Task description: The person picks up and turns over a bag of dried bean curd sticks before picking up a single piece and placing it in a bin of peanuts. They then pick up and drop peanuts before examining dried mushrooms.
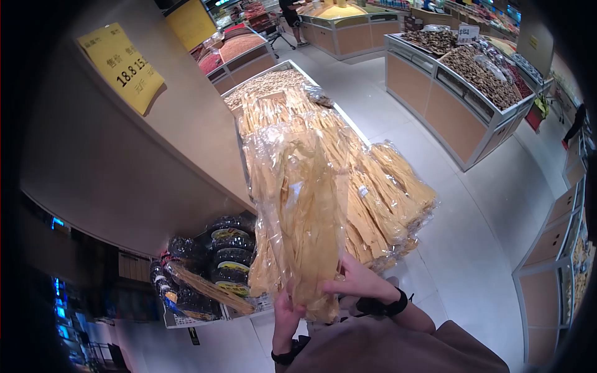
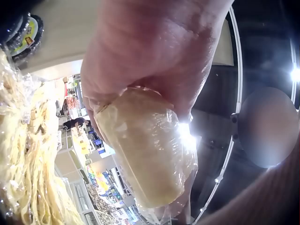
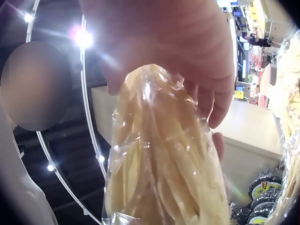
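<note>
A long clear bag of pale yellow dried tofu sticks (image 1: 305,217) stands out in front of the person, over a heap of similar bags (image 1: 367,205). Low on its left side, the left hand (image 1: 286,316) grips the near end. The right hand (image 1: 362,279) holds the same bag from the right, with its thumb across the front. Up close in the left wrist view, the wrapped bag end (image 2: 145,150) comes out below the curled palm. Crinkled plastic and folded sticks (image 3: 159,145) show beneath the right hand (image 3: 168,42) in the right wrist view.
Black round wrapped packages (image 1: 232,255) sit in a white crate at the lower left. A tan panel with a yellow price sign (image 1: 124,68) rises on the left. Across the tiled floor (image 1: 448,186) stands a bin of dried goods (image 1: 460,81). Someone (image 1: 292,18) is at the back.
</note>
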A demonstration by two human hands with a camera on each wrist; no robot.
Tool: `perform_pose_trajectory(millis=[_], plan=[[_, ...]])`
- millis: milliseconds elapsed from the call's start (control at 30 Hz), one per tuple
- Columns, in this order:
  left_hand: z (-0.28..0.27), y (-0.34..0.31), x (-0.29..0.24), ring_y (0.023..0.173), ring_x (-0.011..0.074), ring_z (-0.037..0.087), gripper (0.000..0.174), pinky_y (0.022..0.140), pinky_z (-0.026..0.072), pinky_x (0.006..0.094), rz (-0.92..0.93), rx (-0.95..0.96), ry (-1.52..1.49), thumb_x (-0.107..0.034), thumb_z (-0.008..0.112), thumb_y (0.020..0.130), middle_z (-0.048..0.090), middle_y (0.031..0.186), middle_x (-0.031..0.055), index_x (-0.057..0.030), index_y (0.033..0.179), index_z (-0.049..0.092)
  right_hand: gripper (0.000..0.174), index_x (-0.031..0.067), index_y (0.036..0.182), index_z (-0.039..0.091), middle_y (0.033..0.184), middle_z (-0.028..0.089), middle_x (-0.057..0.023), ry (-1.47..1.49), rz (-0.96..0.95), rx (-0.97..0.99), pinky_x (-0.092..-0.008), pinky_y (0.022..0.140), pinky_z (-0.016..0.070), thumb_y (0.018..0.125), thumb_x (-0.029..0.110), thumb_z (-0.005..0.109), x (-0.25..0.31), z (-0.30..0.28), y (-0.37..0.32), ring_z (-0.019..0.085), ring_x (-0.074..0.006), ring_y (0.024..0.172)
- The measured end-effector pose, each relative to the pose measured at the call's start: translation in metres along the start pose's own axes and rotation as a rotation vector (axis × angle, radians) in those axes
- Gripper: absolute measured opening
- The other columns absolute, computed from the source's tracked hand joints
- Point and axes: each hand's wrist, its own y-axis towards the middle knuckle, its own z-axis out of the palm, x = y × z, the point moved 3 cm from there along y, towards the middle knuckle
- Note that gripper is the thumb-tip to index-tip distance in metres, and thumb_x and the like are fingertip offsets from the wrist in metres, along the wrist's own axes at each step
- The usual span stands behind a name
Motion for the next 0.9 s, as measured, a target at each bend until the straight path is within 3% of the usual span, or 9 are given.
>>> perform_pose_trajectory(millis=[100, 200, 233, 300, 333, 500, 600, 667, 900], plan=[[-0.011, -0.003, 0.011, 0.114, 0.0259, 0.06, 0.096, 0.097, 0.0502, 0.0396, -0.021, 0.038, -0.031, -0.065, 0.066, 0.081, 0.057, 0.128, 0.0156, 0.0042, 0.141, 0.037, 0.082, 0.0001, 0.146, 0.031, 0.133, 0.053, -0.0108, 0.09, -0.151, 0.066, -0.0336, 0.109, 0.0344, 0.084, 0.026, 0.078, -0.013, 0.008, 0.007, 0.046, -0.0166, 0.126], [-0.005, -0.008, 0.017, 0.099, 0.0445, 0.065, 0.066, 0.084, 0.056, 0.0523, -0.545, 0.352, -0.996, -0.047, 0.042, 0.1, 0.053, 0.127, 0.0291, 0.0026, 0.143, 0.033, 0.083, 0.0005, 0.147, 0.027, 0.131, 0.053, -0.0096, 0.069, -0.037, 0.049, -0.0316, 0.105, 0.0375, 0.085, 0.024, 0.077, -0.032, 0.012, 0.012, 0.05, -0.0164, 0.122], [-0.007, -0.008, 0.021, 0.099, 0.0445, 0.065, 0.066, 0.084, 0.056, 0.0523, -0.538, 0.347, -1.013, -0.047, 0.042, 0.1, 0.053, 0.127, 0.0291, 0.0026, 0.143, 0.033, 0.083, 0.0005, 0.147, 0.027, 0.131, 0.053, -0.0096, 0.061, -0.024, 0.056, -0.0316, 0.105, 0.0375, 0.085, 0.024, 0.077, -0.029, 0.016, 0.014, 0.05, -0.0164, 0.122], [-0.007, -0.001, 0.025, 0.11, 0.0378, 0.062, 0.058, 0.087, 0.0563, 0.046, -0.574, 0.306, -0.866, -0.036, 0.048, 0.102, 0.052, 0.133, 0.0225, 0.0006, 0.143, 0.033, 0.084, 0.0017, 0.149, 0.023, 0.129, 0.054, -0.0098, 0.037, 0.031, -0.06, -0.0288, 0.098, 0.0431, 0.086, 0.02, 0.075, -0.017, 0.017, 0.018, 0.054, -0.0151, 0.116], [-0.009, 0.005, 0.03, 0.117, 0.0303, 0.058, 0.056, 0.095, 0.0523, 0.0397, -0.362, 0.17, -0.508, -0.037, 0.044, 0.103, 0.05, 0.136, 0.0192, 0.0003, 0.144, 0.033, 0.08, 0.0022, 0.148, 0.023, 0.128, 0.054, -0.0096, 0.017, 0.079, -0.1, -0.0266, 0.092, 0.0471, 0.087, 0.015, 0.074, -0.016, 0.013, 0.017, 0.057, -0.0132, 0.11], [0.001, 0.017, 0.01, 0.135, 0.0238, 0.04, 0.068, 0.112, 0.0338, 0.0351, -0.274, 0.067, -0.406, -0.047, 0.043, 0.102, 0.04, 0.147, 0.0146, 0.0002, 0.148, 0.026, 0.074, 0.0017, 0.142, 0.03, 0.133, 0.049, -0.0103, -0.001, 0.022, -0.237, -0.0326, 0.103, 0.0413, 0.084, 0.009, 0.075, -0.01, 0.001, 0.015, 0.05, -0.0177, 0.121], [0.01, 0.018, -0.004, 0.138, 0.0229, 0.036, 0.079, 0.113, 0.0314, 0.0355, -0.137, 0.187, -0.484, -0.042, 0.059, 0.096, 0.034, 0.151, 0.0134, 0.0014, 0.15, 0.021, 0.073, 0.0024, 0.139, 0.027, 0.127, 0.051, -0.0113, -0.07, -0.072, -0.316, -0.0269, 0.09, 0.0512, 0.084, 0.01, 0.075, -0.006, -0.005, 0.014, 0.059, -0.0161, 0.112], [0.009, 0.016, -0.005, 0.136, 0.022, 0.039, 0.092, 0.112, 0.0336, 0.035, 0.035, 0.232, 0.049, -0.025, 0.076, 0.085, 0.033, 0.15, 0.013, 0.0028, 0.15, 0.018, 0.078, 0.0027, 0.139, 0.024, 0.13, 0.049, -0.0143, -0.06, -0.086, -0.388, -0.0304, 0.095, 0.0492, 0.083, 0.012, 0.077, -0.003, -0.008, 0.013, 0.057, -0.0189, 0.116], [0.012, 0.021, 0.002, 0.132, 0.0213, 0.044, 0.098, 0.11, 0.0365, 0.0354, -0.232, 0.265, -0.187, -0.005, 0.082, 0.068, 0.042, 0.144, 0.0137, 0.0064, 0.147, 0.025, 0.085, 0.0025, 0.141, 0.02, 0.136, 0.042, -0.0152, 0.012, -0.245, -0.37, -0.0365, 0.109, 0.0362, 0.085, 0.036, 0.075, 0.0, -0.034, 0.0, 0.046, -0.0232, 0.128]])
